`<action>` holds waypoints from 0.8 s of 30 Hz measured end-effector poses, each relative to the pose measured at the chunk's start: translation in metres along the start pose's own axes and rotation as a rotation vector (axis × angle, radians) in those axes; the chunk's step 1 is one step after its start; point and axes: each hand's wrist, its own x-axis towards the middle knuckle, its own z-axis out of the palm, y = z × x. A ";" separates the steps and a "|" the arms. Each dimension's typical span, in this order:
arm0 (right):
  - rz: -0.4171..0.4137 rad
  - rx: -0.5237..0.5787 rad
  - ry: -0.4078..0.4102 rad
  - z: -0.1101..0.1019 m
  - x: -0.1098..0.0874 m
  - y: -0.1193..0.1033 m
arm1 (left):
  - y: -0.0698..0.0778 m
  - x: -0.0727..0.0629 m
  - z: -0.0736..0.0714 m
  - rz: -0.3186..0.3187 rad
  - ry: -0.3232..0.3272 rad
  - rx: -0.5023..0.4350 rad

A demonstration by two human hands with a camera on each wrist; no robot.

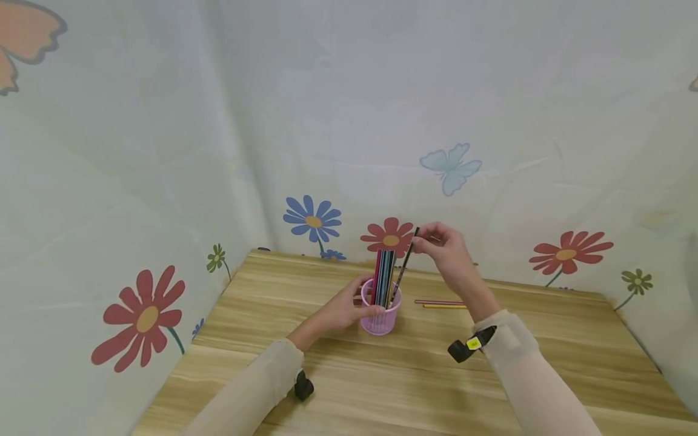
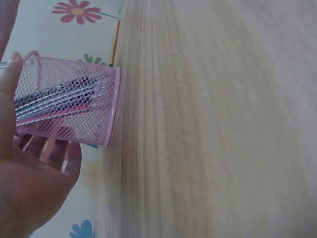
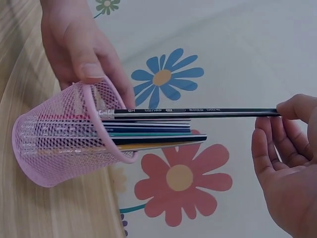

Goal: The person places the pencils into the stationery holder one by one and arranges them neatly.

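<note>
A pink mesh pencil cup (image 1: 380, 324) stands upright on the wooden table. Several pencils (image 1: 384, 272) in dark, red, teal and yellow colours lean inside it. My left hand (image 1: 345, 306) grips the cup from its left side, with the thumb near the rim and the fingers curled around the mesh (image 2: 74, 101). Between thumb and fingertips, my right hand (image 1: 448, 254) pinches the upper end of a black pencil (image 3: 198, 113). This pencil slants, and its silver-ferruled lower end is inside the cup's mouth.
A dark pink pencil (image 1: 436, 301) and a yellow pencil (image 1: 443, 306) lie on the table (image 1: 392, 387) to the right of the cup, partly hidden by the right forearm. Behind the table hangs a pale cloth (image 1: 349, 121) printed with flowers and butterflies.
</note>
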 end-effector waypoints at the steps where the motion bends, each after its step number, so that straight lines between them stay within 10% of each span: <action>1: 0.004 -0.002 0.005 0.000 0.000 0.001 | 0.000 0.000 0.000 0.001 0.001 -0.002; 24: 0.066 -0.039 -0.034 0.024 -0.005 0.046 | 0.004 -0.003 0.001 -0.013 0.005 -0.024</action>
